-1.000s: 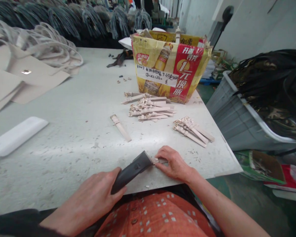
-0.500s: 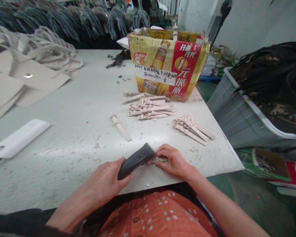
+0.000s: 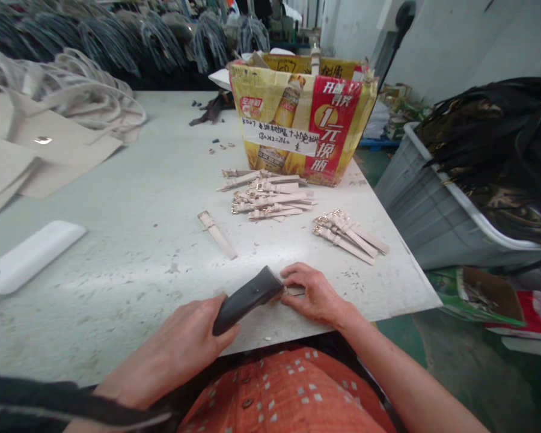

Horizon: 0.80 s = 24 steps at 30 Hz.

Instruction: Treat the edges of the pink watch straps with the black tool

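My view's from the head cam, looking down at the bench. L hand, lower left of centre, is clenched round a dark grey handheld tool, exact kind can't tell, w/ its far end angled up-right twd the other hand. R hand, just right of it, is grasping a short pale strap piece flat on the bench, fingers curled over it. The tool's end is right at that piece; can't tell if they touch, as it's partly hidden.

Bench top is scuffed white, w/ pale scraps near the hands. Mid-frame: a heap of pink-beige watch straps w/ gold buckles, a smaller bundle of straps to its right, a lone strap to its left. Top centre, a yellow-red printed cardboard box w/ a handwritten label sits just behind the heap. Upper left: beige leather panels. Left edge: white plastic bar. Right, off the bench: grey plastic crate full of dark material. Bottom centre: my wearer's orange dotted shirt.
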### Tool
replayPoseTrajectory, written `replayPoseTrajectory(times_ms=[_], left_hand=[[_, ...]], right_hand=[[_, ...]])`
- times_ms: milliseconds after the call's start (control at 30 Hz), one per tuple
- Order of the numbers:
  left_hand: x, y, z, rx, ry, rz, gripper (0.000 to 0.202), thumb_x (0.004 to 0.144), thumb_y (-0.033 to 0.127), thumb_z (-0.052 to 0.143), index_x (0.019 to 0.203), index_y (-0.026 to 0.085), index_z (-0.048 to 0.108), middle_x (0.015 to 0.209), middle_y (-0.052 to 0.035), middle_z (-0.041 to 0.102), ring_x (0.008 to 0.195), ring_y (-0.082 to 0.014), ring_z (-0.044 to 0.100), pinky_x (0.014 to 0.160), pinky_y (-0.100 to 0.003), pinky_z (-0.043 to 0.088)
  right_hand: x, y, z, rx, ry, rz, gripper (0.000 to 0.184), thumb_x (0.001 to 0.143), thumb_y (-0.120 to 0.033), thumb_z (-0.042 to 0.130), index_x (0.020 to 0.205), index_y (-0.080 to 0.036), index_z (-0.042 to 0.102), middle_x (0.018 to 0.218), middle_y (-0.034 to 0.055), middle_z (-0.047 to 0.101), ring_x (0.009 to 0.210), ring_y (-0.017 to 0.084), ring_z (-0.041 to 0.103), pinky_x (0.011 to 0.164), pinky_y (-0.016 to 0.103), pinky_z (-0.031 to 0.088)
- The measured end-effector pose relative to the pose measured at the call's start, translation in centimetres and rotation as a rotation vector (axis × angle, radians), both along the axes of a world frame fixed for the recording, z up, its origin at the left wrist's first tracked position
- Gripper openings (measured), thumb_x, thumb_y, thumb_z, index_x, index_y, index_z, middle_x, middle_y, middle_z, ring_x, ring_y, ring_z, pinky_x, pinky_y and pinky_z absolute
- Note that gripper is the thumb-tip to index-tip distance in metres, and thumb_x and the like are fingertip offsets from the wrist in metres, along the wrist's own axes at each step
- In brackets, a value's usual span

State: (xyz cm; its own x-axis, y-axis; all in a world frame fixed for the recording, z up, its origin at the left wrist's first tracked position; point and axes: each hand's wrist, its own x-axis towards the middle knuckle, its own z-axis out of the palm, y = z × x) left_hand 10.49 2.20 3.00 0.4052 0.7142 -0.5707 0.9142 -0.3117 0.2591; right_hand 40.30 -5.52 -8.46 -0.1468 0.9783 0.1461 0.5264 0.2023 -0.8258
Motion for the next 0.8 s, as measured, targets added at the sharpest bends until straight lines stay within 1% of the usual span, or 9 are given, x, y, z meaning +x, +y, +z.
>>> replayPoseTrajectory(times_ms=[133,233,333,400,533,600,667,733,800], left_hand=[[1.5,0.5,-0.2,0.048,-0.002,-0.009,0.023,0.105,0.045,0.075,0.111,0.027,0.088,0.106,-0.0114,0.099,0.103,-0.0377,0.095,0.087,-0.039,0.058],[1.6,0.6,-0.2,0.072,-0.029,0.025,0.024,0.104,0.046,0.077,0.112,0.027,0.088,0.108,-0.012,0.1,0.107,-0.0385,0.096,0.086,-0.038,0.057],[0.4,0.4,-0.1,0.099,-0.038,0.056,0.028,0.103,0.052,0.074,0.111,0.027,0.086,0.106,-0.0113,0.1,0.105,-0.0387,0.095,0.086,-0.04,0.058],[-0.9,0.2,-0.1,0.111,-0.059,0.091,0.033,0.101,0.058,0.071,0.109,0.028,0.084,0.101,-0.0098,0.098,0.101,-0.0383,0.095,0.086,-0.041,0.06],[-3.6,-0.7,-0.2,0.114,-0.114,0.196,0.039,0.096,0.066,0.069,0.105,0.03,0.081,0.098,-0.0087,0.098,0.098,-0.0396,0.095,0.085,-0.044,0.062],[-4.8,-1.3,-0.3,0.102,-0.141,0.227,0.04,0.094,0.068,0.069,0.104,0.031,0.081,0.098,-0.0089,0.099,0.098,-0.0409,0.096,0.086,-0.045,0.064],[-5.6,-1.9,-0.3,0.103,-0.153,0.246,0.04,0.092,0.069,0.068,0.104,0.031,0.08,0.099,-0.0106,0.099,0.101,-0.0429,0.097,0.088,-0.047,0.065],[-6.3,-2.3,-0.3,0.103,-0.156,0.258,0.042,0.092,0.069,0.067,0.105,0.031,0.08,0.101,-0.0123,0.1,0.103,-0.0446,0.097,0.09,-0.048,0.066],[-6.8,-2.7,-0.4,0.094,-0.162,0.27,0.044,0.092,0.07,0.067,0.106,0.031,0.081,0.101,-0.0125,0.1,0.103,-0.0449,0.097,0.089,-0.048,0.067]], right_hand=[[0.1,0.2,0.2,-0.014,-0.009,-0.004,0.019,0.095,-0.009,0.1,0.105,-0.023,0.092,0.137,0.0132,0.093,0.129,0.03,0.089,0.116,0.044,0.073],[-0.2,0.3,0.7,-0.015,-0.03,-0.029,0.021,0.092,-0.008,0.096,0.101,-0.024,0.086,0.136,0.0119,0.091,0.128,0.03,0.086,0.114,0.042,0.07],[-1.4,0.4,1.8,-0.062,-0.136,-0.056,0.019,0.09,-0.011,0.091,0.099,-0.024,0.08,0.117,0.0085,0.087,0.111,0.028,0.081,0.103,0.039,0.065],[-2.5,0.5,2.8,-0.135,-0.252,-0.067,0.017,0.092,-0.012,0.087,0.101,-0.024,0.08,0.105,0.0064,0.083,0.1,0.027,0.075,0.094,0.037,0.059],[-4.1,1.4,4.5,-0.243,-0.422,-0.021,0.018,0.1,-0.01,0.08,0.111,-0.022,0.088,0.108,0.0081,0.083,0.103,0.028,0.074,0.091,0.035,0.053],[-4.5,2.0,4.7,-0.201,-0.455,0.039,0.019,0.108,-0.009,0.078,0.114,-0.022,0.091,0.114,0.0093,0.083,0.109,0.027,0.075,0.091,0.034,0.053],[-4.7,2.7,4.4,-0.086,-0.475,0.101,0.022,0.115,-0.008,0.076,0.117,-0.023,0.093,0.12,0.0103,0.083,0.114,0.027,0.075,0.093,0.033,0.054],[-4.9,3.1,3.8,0.032,-0.504,0.148,0.028,0.118,-0.005,0.075,0.124,-0.024,0.095,0.125,0.0112,0.084,0.116,0.028,0.073,0.095,0.035,0.054],[-5.1,3.1,3.1,0.09,-0.545,0.181,0.034,0.119,-0.002,0.074,0.134,-0.025,0.096,0.128,0.0119,0.084,0.116,0.029,0.071,0.096,0.037,0.053]])
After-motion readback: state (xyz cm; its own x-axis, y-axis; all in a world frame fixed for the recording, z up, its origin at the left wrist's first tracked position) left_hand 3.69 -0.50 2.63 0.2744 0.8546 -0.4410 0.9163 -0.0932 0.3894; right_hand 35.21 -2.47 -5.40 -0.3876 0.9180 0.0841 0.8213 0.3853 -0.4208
